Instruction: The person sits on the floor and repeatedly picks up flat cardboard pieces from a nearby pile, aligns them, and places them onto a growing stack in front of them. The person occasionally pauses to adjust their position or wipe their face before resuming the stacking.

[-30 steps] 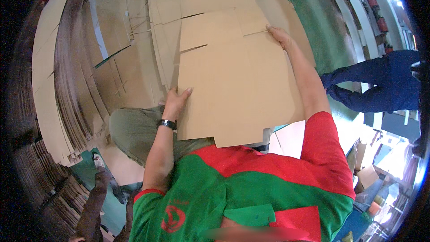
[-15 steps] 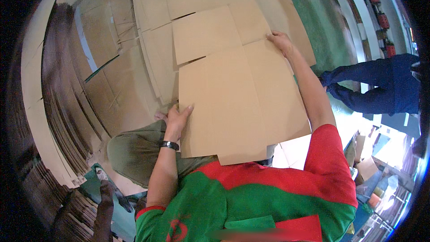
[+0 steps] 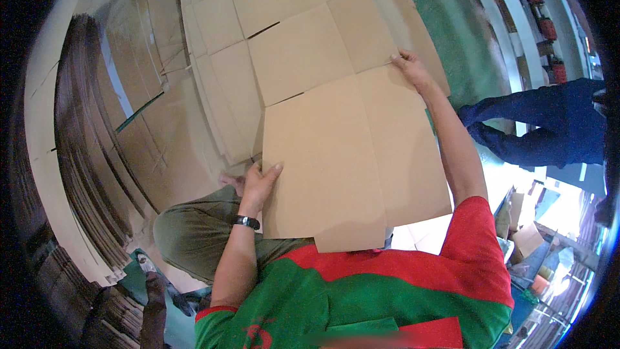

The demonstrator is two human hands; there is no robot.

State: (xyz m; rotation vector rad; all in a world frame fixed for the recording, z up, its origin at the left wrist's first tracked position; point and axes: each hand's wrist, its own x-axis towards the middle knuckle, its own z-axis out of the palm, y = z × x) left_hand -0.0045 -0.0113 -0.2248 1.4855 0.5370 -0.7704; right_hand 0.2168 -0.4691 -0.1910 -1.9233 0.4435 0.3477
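Observation:
A flat cardboard box blank (image 3: 323, 161), creased and with a slot at its left side, lies before me, its near end reaching over my lap. My left hand (image 3: 259, 187) grips its left edge, thumb on top and the other fingers out of sight beneath. At the far right edge, beside a crease, my right hand (image 3: 411, 68) pinches the blank between thumb and fingers. Under and beyond it are more flat cardboard sheets (image 3: 216, 84).
Tall stacks of cardboard (image 3: 90, 129) stand on the left. A person in dark blue clothes (image 3: 529, 123) is at the right, by a green floor (image 3: 445, 39). Assorted items (image 3: 539, 271) crowd the lower right. Another person's arm or leg (image 3: 154, 304) shows at lower left.
The blank sits slightly lower in the view, its near edge closer to my body. Both hands keep their hold on it, and my right hand has shifted slightly right and down.

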